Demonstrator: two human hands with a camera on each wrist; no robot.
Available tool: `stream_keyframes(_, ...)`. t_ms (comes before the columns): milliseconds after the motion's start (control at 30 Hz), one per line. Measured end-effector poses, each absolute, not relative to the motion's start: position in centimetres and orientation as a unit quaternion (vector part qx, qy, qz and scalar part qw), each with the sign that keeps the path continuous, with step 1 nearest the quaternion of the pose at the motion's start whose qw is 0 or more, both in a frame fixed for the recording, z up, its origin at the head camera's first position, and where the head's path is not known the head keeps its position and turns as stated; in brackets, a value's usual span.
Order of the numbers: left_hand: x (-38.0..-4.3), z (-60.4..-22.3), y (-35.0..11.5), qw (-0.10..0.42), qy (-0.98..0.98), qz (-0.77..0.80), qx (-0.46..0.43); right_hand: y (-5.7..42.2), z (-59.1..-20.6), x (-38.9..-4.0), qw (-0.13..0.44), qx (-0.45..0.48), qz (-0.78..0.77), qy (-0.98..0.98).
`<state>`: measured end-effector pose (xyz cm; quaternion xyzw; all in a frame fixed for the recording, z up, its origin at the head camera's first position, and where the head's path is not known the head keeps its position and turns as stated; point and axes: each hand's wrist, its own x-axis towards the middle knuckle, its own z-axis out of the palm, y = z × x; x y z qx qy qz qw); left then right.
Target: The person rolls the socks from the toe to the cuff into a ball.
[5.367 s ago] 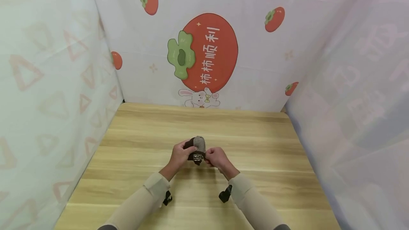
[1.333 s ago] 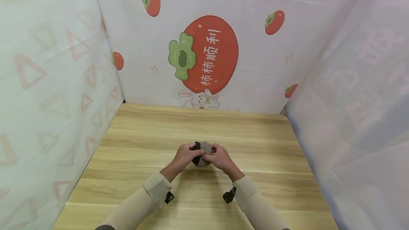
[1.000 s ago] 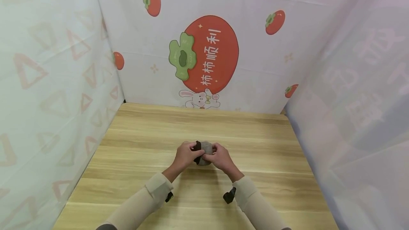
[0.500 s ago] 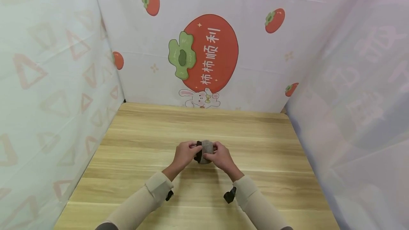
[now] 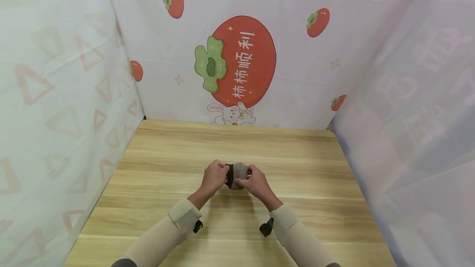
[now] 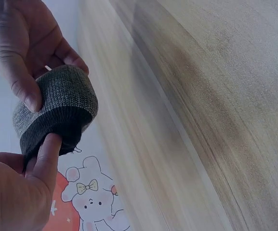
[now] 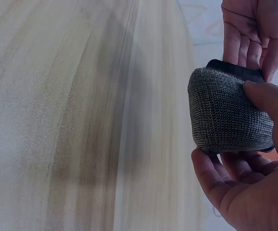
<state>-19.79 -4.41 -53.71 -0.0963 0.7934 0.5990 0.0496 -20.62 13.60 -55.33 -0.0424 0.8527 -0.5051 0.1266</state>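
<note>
A folded sock bundle [image 5: 240, 175], grey knit with a black cuff, is held between both hands over the middle of the table. My left hand [image 5: 214, 177] pinches the black cuff on its left side. In the left wrist view, a finger of the left hand [image 6: 20, 192] reaches into the cuff's opening. My right hand [image 5: 257, 181] grips the grey knit body from the right. The right wrist view shows the right hand [image 7: 259, 192] with its thumb on the near face of the sock bundle [image 7: 228, 110] and fingers beneath it. The inside of the bundle is hidden.
The wood-grain table [image 5: 167, 147] lies below the hands. A white cloth with a printed persimmon [image 5: 256, 61] hangs behind it, and patterned cloths [image 5: 67, 106] stand at both sides. Black straps [image 5: 266, 227] hang at the wrists.
Earlier, white lettering showed on the dark part; now grey knit faces up with the black cuff on the left. Over the last second the left hand has shifted its grip along the cuff.
</note>
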Motion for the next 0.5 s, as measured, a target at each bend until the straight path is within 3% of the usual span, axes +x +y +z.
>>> stream_keyframes(233,-19.77,-53.43,-4.19,0.078,0.789,0.601,-0.1,13.98,-55.4,-20.49,0.137,-0.016,-0.524,0.84)
stream_keyframes(500,-20.05,-54.0,-4.31,0.135,0.652,0.733,-0.143,14.37,-55.79,-20.41,0.149,-0.005,-0.562,0.814)
